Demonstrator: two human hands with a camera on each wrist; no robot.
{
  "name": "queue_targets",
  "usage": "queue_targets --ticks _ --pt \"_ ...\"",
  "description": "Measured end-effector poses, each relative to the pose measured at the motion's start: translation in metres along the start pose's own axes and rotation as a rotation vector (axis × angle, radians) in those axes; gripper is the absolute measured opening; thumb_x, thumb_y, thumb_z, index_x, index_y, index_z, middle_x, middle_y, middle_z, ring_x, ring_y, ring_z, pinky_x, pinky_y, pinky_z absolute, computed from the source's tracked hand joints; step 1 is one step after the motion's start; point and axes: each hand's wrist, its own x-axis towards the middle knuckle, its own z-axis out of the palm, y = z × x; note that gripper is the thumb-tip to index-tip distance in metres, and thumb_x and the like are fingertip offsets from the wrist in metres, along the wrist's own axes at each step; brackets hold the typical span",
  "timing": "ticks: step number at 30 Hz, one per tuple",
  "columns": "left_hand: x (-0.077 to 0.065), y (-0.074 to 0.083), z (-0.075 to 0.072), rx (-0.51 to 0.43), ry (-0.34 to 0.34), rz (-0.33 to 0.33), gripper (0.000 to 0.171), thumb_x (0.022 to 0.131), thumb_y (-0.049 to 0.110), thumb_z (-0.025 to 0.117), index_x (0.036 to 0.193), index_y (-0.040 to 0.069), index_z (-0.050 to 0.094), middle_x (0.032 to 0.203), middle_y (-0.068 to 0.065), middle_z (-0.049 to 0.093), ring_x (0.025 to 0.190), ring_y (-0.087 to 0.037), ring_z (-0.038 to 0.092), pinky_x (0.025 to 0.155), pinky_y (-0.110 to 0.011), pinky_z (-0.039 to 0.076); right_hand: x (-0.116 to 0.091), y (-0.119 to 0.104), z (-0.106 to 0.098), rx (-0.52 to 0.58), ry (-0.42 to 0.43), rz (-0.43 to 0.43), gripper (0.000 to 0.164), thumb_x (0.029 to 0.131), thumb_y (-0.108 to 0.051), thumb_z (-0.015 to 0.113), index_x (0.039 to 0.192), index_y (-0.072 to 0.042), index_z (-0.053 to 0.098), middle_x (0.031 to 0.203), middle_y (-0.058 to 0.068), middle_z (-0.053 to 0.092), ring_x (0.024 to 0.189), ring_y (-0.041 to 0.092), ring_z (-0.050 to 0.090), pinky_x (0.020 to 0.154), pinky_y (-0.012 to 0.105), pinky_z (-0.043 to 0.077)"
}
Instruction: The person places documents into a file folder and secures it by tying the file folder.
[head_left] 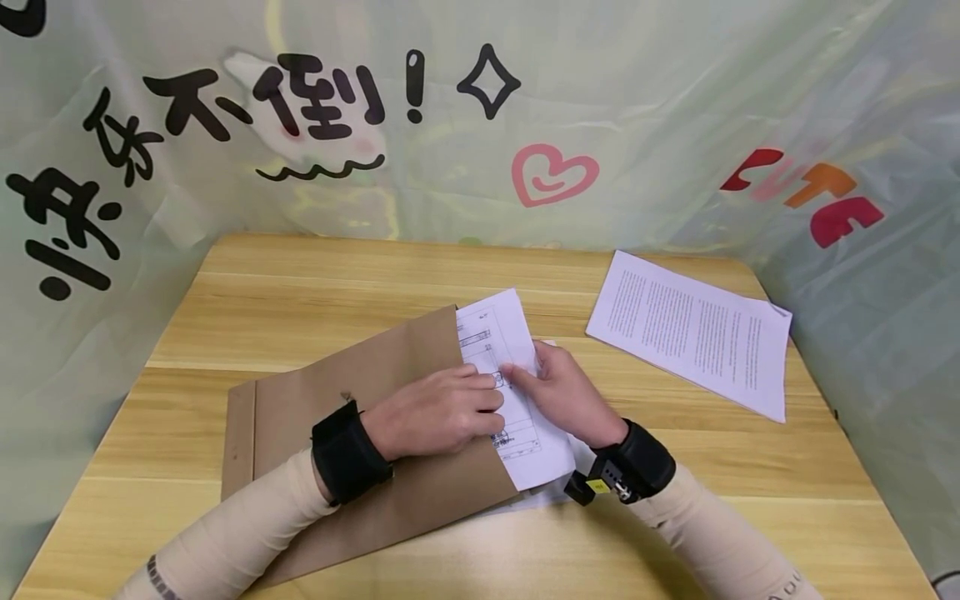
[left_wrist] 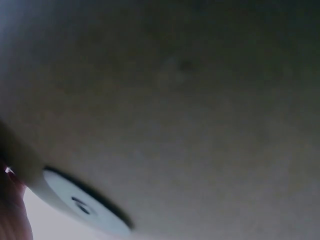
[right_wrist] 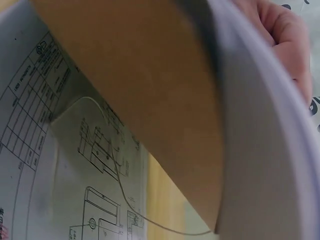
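A brown kraft document envelope (head_left: 300, 425) lies slanted on the table, its opening to the right. Printed sheets with line drawings (head_left: 525, 433) stick out of that opening. My left hand (head_left: 435, 412) lies over the envelope, fingers bent at its opening edge, gripping it there. With the thumb on top and fingers behind, my right hand (head_left: 566, 392) holds the sheets' outer edge. In the left wrist view a pale round button (left_wrist: 82, 202) shows on the dim envelope. More drawing sheets (right_wrist: 30, 125) lie below the lifted brown flap (right_wrist: 145, 85) in the right wrist view.
A stack of text-printed pages (head_left: 693, 333) lies at the table's back right, one corner creased. The wooden table (head_left: 262, 308) meets a printed sheet curtain (head_left: 637, 100) behind and at both sides. A thin string (right_wrist: 120, 180) hangs from the envelope's flap.
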Motion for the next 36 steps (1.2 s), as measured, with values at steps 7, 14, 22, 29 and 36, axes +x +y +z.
queue_targets --ticks 7,14,22,29,36 --pt "0.001 0.001 0.002 -0.019 0.001 0.018 0.018 0.087 0.003 0.065 0.079 0.02 0.064 0.078 0.006 0.051 0.076 -0.01 0.05 0.073 -0.023 0.038 0.001 0.003 0.003 0.028 -0.024 -0.006 0.033 0.102 -0.015 0.06 0.13 0.002 0.059 0.109 0.023 0.072 0.073 0.019 0.073 0.06 0.036 0.06" --pt "0.003 0.004 0.002 -0.006 0.006 0.033 0.018 0.085 0.004 0.067 0.078 0.021 0.064 0.077 0.007 0.051 0.076 -0.009 0.051 0.072 -0.022 0.039 0.0 0.004 0.006 0.056 -0.046 -0.006 0.032 0.102 -0.015 0.059 0.129 0.002 0.059 0.109 0.023 0.072 0.073 0.02 0.074 0.06 0.036 0.06" --pt "0.004 0.005 0.006 -0.019 0.033 0.044 0.02 0.084 0.001 0.065 0.077 0.02 0.063 0.076 0.006 0.051 0.074 -0.01 0.05 0.072 -0.022 0.04 0.0 0.004 0.011 0.054 -0.046 0.007 0.03 0.103 -0.013 0.057 0.129 0.002 0.059 0.107 0.022 0.072 0.072 0.018 0.072 0.059 0.034 0.059" --pt "0.004 0.006 0.008 -0.052 0.038 0.044 0.024 0.084 -0.004 0.061 0.076 0.019 0.061 0.076 0.005 0.05 0.076 -0.01 0.05 0.082 -0.024 0.045 0.001 0.007 0.014 0.093 -0.064 0.003 0.031 0.103 -0.014 0.056 0.13 0.001 0.059 0.11 0.022 0.07 0.072 0.019 0.071 0.059 0.034 0.059" --pt "0.005 0.008 0.008 -0.047 0.04 0.044 0.024 0.084 -0.003 0.062 0.075 0.019 0.061 0.076 0.005 0.05 0.078 -0.008 0.052 0.094 -0.027 0.049 0.0 0.009 0.017 0.101 -0.061 -0.004 0.03 0.103 -0.013 0.057 0.129 0.002 0.06 0.11 0.023 0.07 0.071 0.019 0.071 0.059 0.034 0.058"
